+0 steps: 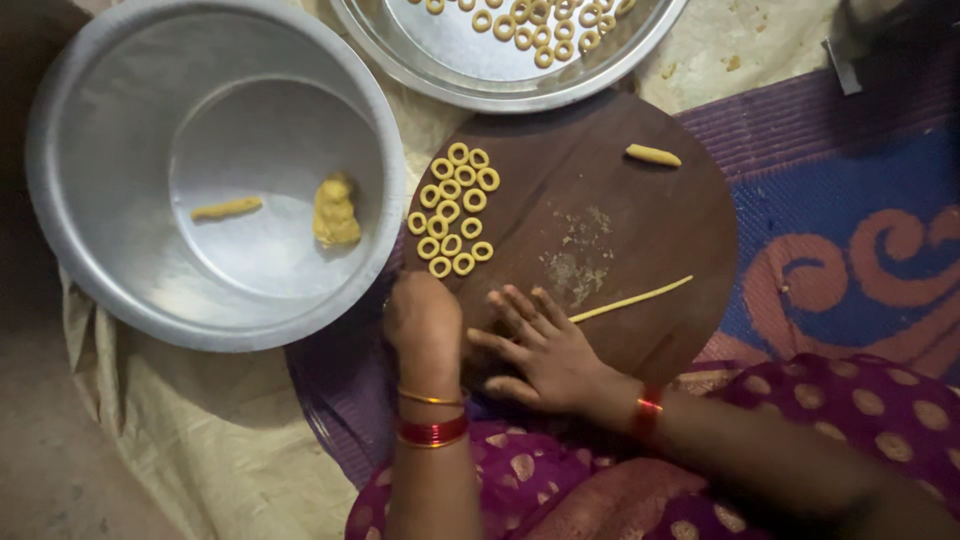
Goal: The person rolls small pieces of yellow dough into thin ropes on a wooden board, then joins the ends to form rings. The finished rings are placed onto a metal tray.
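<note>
The right hand [545, 350] lies flat, fingers spread and open, palm down on the near edge of the round dark wooden board [620, 215], its fingertips at the near-left end of a thin rolled rope of yellow dough [632, 299] that runs right and slightly away across the board. The left hand [422, 318] sits at the board's near-left rim with the fingers curled under; whether it holds anything cannot be told. Just beyond it, a cluster of small yellow dough rings [453, 209] fills the board's left side, touching one another. A short stub of yellow dough [652, 155] lies alone near the far-right rim, well apart from the rope, so the board's centre and right half stay bare apart from floury smears. To the left, the large round steel basin [110, 120] overlaps the board's left edge and holds a lump of dough [335, 210] and a small dough stick [227, 208]. At the far side, a round steel plate [440, 60] carrying more rings nearly meets the board's far rim.
</note>
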